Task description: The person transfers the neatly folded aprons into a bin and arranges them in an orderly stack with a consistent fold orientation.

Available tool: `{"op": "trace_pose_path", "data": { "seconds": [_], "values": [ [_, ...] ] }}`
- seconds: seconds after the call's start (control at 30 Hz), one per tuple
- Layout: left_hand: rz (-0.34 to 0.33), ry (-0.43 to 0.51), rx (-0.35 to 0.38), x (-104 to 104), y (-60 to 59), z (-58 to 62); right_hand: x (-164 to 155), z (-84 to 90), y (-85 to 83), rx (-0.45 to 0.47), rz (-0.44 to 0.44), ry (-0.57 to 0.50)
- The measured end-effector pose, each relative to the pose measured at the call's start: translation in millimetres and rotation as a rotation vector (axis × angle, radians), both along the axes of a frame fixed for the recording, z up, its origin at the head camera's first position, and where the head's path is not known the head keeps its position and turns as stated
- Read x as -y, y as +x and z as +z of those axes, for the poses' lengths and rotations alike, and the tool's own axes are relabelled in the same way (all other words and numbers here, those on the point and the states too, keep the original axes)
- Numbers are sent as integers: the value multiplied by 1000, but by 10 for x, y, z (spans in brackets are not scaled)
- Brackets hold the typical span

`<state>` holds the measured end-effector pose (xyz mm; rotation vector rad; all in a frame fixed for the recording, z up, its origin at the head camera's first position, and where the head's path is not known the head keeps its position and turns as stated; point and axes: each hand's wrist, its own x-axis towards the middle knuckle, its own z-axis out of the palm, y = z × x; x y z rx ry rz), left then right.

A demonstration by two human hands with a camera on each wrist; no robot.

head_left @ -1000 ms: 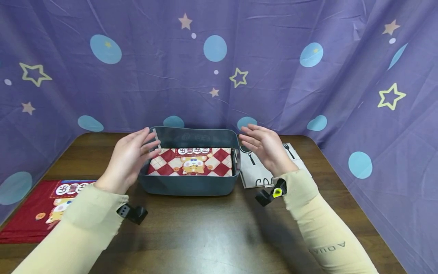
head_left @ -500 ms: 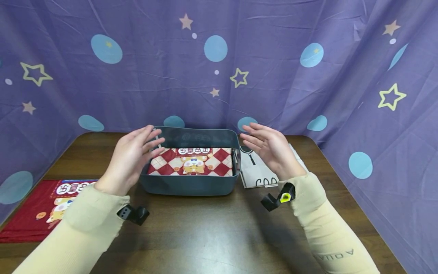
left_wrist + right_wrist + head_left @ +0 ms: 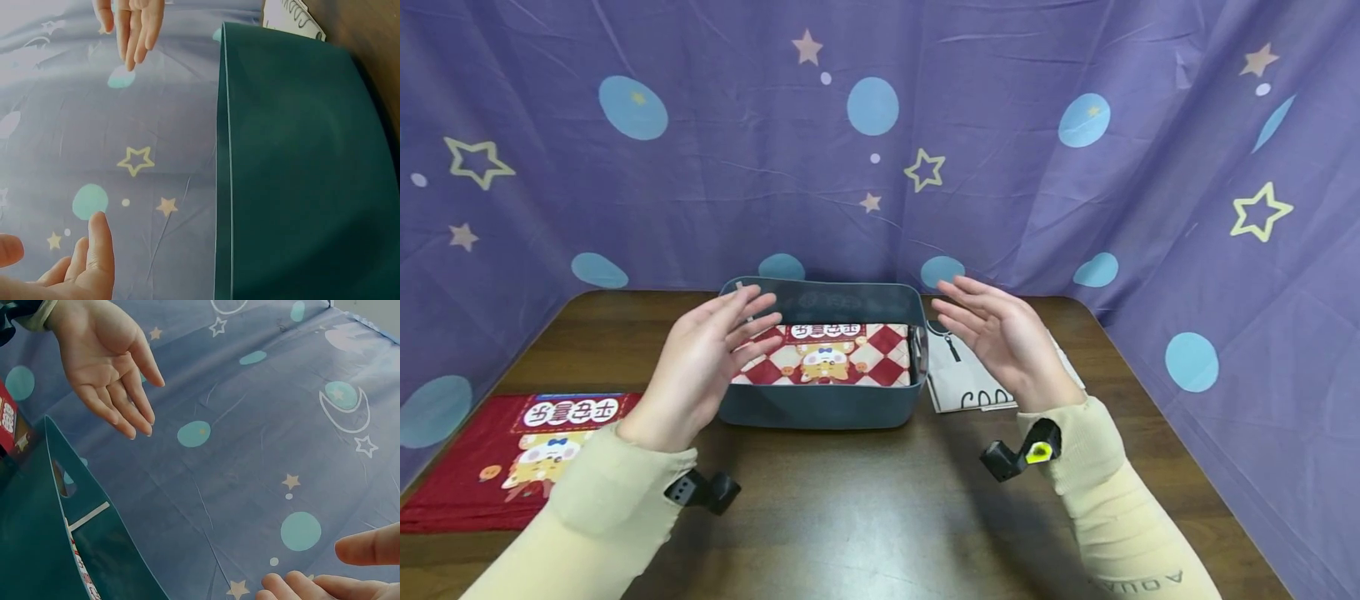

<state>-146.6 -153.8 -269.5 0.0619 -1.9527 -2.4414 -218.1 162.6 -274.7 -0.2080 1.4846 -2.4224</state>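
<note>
My left hand (image 3: pixel 703 362) hovers over the left end of a dark blue-grey plastic bin (image 3: pixel 820 408), palm turned inward, fingers extended and holding nothing. Opposite it, beyond the bin's right end, my right hand (image 3: pixel 1007 337) faces inward too, its fingers loosely straight and empty. Inside the bin lies a folded red-and-cream diamond-patterned cloth (image 3: pixel 887 350) with a cartoon animal and white lettering. In the left wrist view the bin's outer wall (image 3: pixel 306 162) fills the right side. The right wrist view shows both hands raised above the bin's rim (image 3: pixel 109 506).
A folded dark red cloth (image 3: pixel 456 467) with the same kind of cartoon print lies on the wooden table (image 3: pixel 842 517) at the left. Right of the bin is a white folded cloth (image 3: pixel 966 379) with black cutlery prints, partly behind my right hand. A purple starred curtain (image 3: pixel 745 150) hangs behind.
My left hand has moved right, further across the bin's left end, uncovering more of the dark red cloth. My right hand has shifted slightly right and down. The bin has stayed in place.
</note>
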Motion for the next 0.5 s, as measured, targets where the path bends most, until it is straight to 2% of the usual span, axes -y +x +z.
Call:
{"op": "trace_pose_path", "data": {
  "seconds": [0.37,0.5],
  "values": [
    [-10,-36,-14,-142,73,-16,-37,-71,74,-14,14,-34],
    [-21,-34,-21,-190,101,-36,-60,-107,89,13,30,-71]
  ]
}}
